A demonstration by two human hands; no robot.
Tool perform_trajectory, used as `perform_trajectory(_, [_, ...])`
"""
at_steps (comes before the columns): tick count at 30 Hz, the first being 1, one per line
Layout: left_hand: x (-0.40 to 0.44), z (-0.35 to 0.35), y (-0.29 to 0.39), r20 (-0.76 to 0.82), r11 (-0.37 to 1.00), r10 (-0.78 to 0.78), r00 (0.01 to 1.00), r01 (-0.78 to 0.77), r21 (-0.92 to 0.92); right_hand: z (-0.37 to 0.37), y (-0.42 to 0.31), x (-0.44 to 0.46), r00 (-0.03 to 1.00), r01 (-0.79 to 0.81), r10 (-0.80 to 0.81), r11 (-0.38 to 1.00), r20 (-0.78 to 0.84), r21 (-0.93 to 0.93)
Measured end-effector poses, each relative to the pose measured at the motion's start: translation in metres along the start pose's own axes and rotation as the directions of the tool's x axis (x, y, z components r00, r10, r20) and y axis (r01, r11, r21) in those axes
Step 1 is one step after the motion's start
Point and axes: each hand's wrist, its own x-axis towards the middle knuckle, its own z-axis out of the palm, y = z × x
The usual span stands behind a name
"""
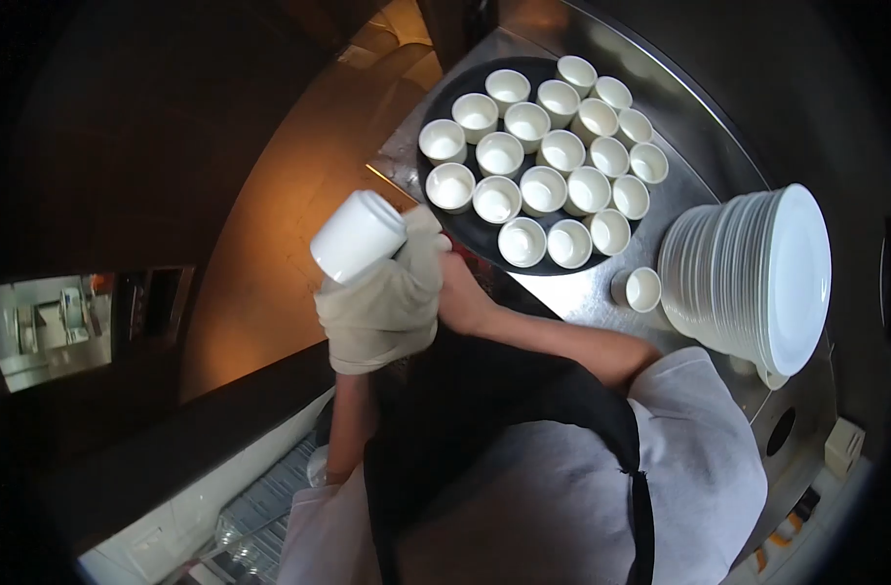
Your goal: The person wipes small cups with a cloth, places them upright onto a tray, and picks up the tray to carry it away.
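A white cup (358,236), tilted on its side, is held in my left hand (379,320) through a beige cloth (368,341). The cloth wraps that hand down to the wrist and hides most of its fingers. Against the cloth's right side, my right hand (462,292) is closed on the fabric, its fingertips partly hidden. Several white cups (499,154) stand open side up on a round black tray (480,239) just beyond my hands.
On the metal counter (582,292) right of the tray are a single white cup (642,290) and a tall stack of white plates (798,278). An orange-brown surface (270,253) lies to the left. Glassware (241,546) shows at the lower left.
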Motion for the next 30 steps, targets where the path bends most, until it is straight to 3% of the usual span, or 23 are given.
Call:
perform_trajectory(1, [-0.006,-0.003,-0.015,-0.053,0.978,-0.011,0.999,-0.001,-0.208,-0.007,-0.011,-0.005,0.983,-0.06,0.088,0.984,0.163,-0.168])
perform_trajectory(2, [0.001,-0.017,-0.006,0.018,0.891,-0.064,0.998,0.065,-0.45,-0.014,-0.019,-0.008,0.932,-0.09,0.2,0.936,0.303,-0.34])
perform_trajectory(4, [0.016,-0.045,0.012,0.16,0.522,-0.169,0.972,0.226,-0.823,-0.035,-0.02,0.006,0.933,-0.231,0.28,0.947,0.228,-0.222])
perform_trajectory(5, [0.023,-0.05,0.016,0.208,0.583,-0.115,0.971,0.236,-0.778,-0.043,0.004,0.014,0.974,-0.195,0.178,0.973,0.142,0.123])
perform_trajectory(6, [0.026,-0.051,0.018,0.264,0.641,-0.061,0.963,0.24,-0.729,-0.058,-0.016,0.026,0.93,-0.359,0.292,0.85,0.222,0.386])
perform_trajectory(8, [0.02,-0.037,0.007,0.241,0.768,0.077,0.967,0.097,-0.633,-0.062,-0.04,0.036,0.834,-0.532,0.361,0.725,0.417,0.437])
perform_trajectory(9, [0.022,-0.035,0.006,0.239,0.825,0.169,0.956,-0.004,-0.565,-0.058,-0.041,0.035,0.852,-0.38,0.231,0.89,0.469,0.251])
perform_trajectory(10, [0.022,-0.032,0.003,0.242,0.863,0.258,0.935,-0.111,-0.493,-0.062,-0.05,0.038,0.821,-0.233,0.187,0.972,0.54,0.018])
perform_trajectory(12, [0.009,-0.004,-0.013,0.175,0.632,0.2,0.964,0.009,-0.775,-0.063,-0.043,0.042,0.823,-0.121,0.141,0.99,0.551,-0.073])
perform_trajectory(13, [0.0,0.005,-0.014,0.24,0.436,0.056,0.969,0.192,-0.879,-0.068,-0.047,0.044,0.806,-0.133,0.166,0.986,0.569,-0.099])
perform_trajectory(15, [0.004,0.003,-0.013,0.296,0.359,-0.062,0.953,0.298,-0.884,-0.078,-0.057,0.053,0.766,-0.158,0.216,0.976,0.605,-0.148])
perform_trajectory(16, [0.009,-0.005,-0.017,0.26,0.515,-0.051,0.964,0.248,-0.82,-0.091,-0.061,0.058,0.769,-0.167,0.252,0.966,0.588,-0.196])
perform_trajectory(18, [0.022,-0.034,-0.003,0.177,0.576,-0.085,0.98,0.194,-0.794,-0.124,-0.057,0.069,0.897,-0.119,0.237,0.942,0.372,-0.313])
perform_trajectory(20, [0.026,-0.052,0.015,0.134,0.377,-0.254,0.958,0.225,-0.898,-0.165,-0.053,0.088,0.977,-0.21,0.171,0.854,-0.124,-0.476])
perform_trajectory(21, [0.025,-0.051,0.013,0.13,0.257,-0.362,0.923,0.233,-0.938,-0.188,-0.052,0.105,0.962,-0.226,0.105,0.826,-0.253,-0.517])
perform_trajectory(23, [0.023,-0.054,0.02,0.117,0.298,-0.315,0.942,0.215,-0.93,-0.229,-0.043,0.139,0.893,-0.274,-0.053,0.725,-0.447,-0.633])
perform_trajectory(24, [0.023,-0.055,0.024,0.107,0.32,-0.289,0.951,0.201,-0.926,-0.245,-0.035,0.154,0.851,-0.303,-0.148,0.644,-0.504,-0.702])
perform_trajectory(26, [0.029,-0.044,0.022,0.123,0.191,-0.183,0.975,0.158,-0.969,-0.266,-0.017,0.175,0.874,-0.367,-0.098,0.51,-0.477,-0.778])
perform_trajectory(30, [0.021,-0.034,0.029,0.33,-0.12,-0.127,0.935,0.316,-0.941,-0.283,0.017,0.187,0.887,-0.455,0.072,0.294,-0.455,-0.841])
